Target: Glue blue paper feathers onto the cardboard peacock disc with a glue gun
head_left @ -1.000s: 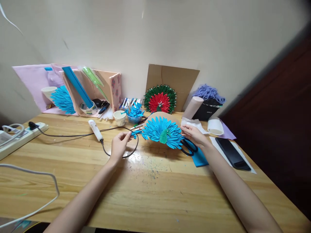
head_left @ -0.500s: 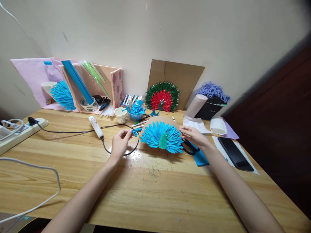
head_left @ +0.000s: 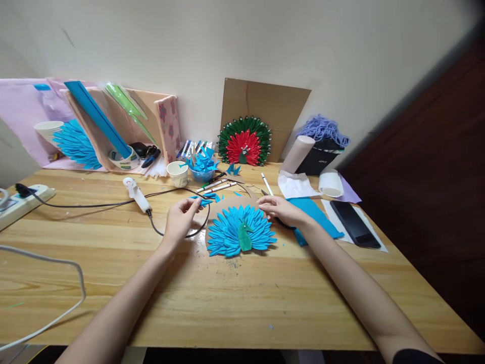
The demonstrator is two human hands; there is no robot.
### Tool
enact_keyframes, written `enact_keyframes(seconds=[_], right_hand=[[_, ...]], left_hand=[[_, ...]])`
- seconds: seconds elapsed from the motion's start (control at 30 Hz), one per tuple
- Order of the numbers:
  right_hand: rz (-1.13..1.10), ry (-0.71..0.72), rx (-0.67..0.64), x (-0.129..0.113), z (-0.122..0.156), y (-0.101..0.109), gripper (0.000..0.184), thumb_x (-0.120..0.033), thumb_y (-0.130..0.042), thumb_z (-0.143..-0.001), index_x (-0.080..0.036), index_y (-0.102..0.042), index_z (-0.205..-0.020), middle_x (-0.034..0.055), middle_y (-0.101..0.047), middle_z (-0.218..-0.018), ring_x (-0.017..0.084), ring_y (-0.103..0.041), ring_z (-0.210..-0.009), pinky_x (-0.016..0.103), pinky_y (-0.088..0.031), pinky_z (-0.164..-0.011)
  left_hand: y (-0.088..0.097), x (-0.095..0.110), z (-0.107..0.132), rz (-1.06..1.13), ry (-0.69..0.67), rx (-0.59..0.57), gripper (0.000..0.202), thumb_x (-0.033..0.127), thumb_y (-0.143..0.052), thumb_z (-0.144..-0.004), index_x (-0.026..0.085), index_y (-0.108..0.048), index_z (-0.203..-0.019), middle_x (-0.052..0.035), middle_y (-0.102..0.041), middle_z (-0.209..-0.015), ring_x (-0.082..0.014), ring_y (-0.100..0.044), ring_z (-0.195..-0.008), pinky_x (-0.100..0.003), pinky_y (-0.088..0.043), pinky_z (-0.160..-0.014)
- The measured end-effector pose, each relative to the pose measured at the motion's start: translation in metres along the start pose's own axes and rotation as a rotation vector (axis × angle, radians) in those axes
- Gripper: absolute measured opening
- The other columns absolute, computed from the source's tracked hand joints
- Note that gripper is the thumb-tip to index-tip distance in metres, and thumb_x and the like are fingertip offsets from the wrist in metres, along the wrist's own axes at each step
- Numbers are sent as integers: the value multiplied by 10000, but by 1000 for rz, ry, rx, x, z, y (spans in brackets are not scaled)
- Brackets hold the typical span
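A paper peacock (head_left: 244, 237) with layered blue petals and a green body lies face up on a round cardboard backing (head_left: 212, 217) in front of me. The fingers of my right hand (head_left: 282, 210) are closed at the backing's upper right edge, and part of the grip is hidden. Dark scissor handles (head_left: 282, 223) show partly beneath that hand. To the left of the peacock, my left hand (head_left: 181, 220) pinches small blue paper petals (head_left: 202, 201). More loose blue pieces (head_left: 216, 197) lie just beyond the fingertips.
Behind are a cup (head_left: 177, 174), a bowl of blue paper pieces (head_left: 202, 174), markers (head_left: 217, 188) and a red-green peacock (head_left: 244, 146). A corded glue gun (head_left: 136, 196) lies left. At right are blue paper (head_left: 314, 217), a phone (head_left: 354, 222) and a roll (head_left: 331, 183).
The peacock has come down and nearer to me, now lying flatter on the table. My right hand has shifted along its upper right edge. My left hand still pinches the blue petals.
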State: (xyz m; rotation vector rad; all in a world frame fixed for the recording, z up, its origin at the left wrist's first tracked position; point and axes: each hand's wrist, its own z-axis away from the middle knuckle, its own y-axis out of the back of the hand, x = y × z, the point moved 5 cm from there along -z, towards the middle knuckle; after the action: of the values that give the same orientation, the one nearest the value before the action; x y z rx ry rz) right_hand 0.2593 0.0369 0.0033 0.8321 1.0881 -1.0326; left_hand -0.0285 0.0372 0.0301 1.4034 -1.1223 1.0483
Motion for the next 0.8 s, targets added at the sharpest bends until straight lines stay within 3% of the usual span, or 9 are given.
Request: enact_keyframes(seconds=[0.17, 0.4, 0.6, 0.8], right_hand=[[35, -53, -11, 2, 1, -1, 314, -402, -672, -696, -164, -623, -896, 25, -641, -685, 117, -593, -596, 215, -476, -530], [9, -32, 8, -1, 3, 3, 304, -363, -718, -653, -163, -603, -850, 9, -639, -687, 103, -584, -574, 219, -473, -546], [-13, 12, 133, -8, 4, 23, 314, -350, -746, -605, -167, -600, -813, -11, -608, -653, 104, -562, -570, 236, -458, -578], [-21, 27, 222, -19, 11, 34, 293, -348, -748, -588, -165, -606, -768, -12, -586, -659, 102, -541, -584, 240, -433, -589]], left_hand=[[-1, -5, 0, -15, 25, -2, 361, 501, -610, -687, 141, -631, -667, -50, -647, -650, -149, -574, -611, -229, -422, -567], [-4, -11, 0, -96, 108, -91, 376, 509, -606, -679, 137, -638, -641, -44, -633, -611, -128, -531, -482, -215, -371, -433], [0, -5, -1, -85, 34, -52, 350, 489, -590, -704, 144, -641, -700, -41, -623, -630, -143, -546, -563, -215, -397, -494], [-5, 3, 2, -152, -58, -101, 326, 472, -574, -727, 154, -633, -689, -30, -620, -633, -148, -547, -608, -230, -399, -571]])
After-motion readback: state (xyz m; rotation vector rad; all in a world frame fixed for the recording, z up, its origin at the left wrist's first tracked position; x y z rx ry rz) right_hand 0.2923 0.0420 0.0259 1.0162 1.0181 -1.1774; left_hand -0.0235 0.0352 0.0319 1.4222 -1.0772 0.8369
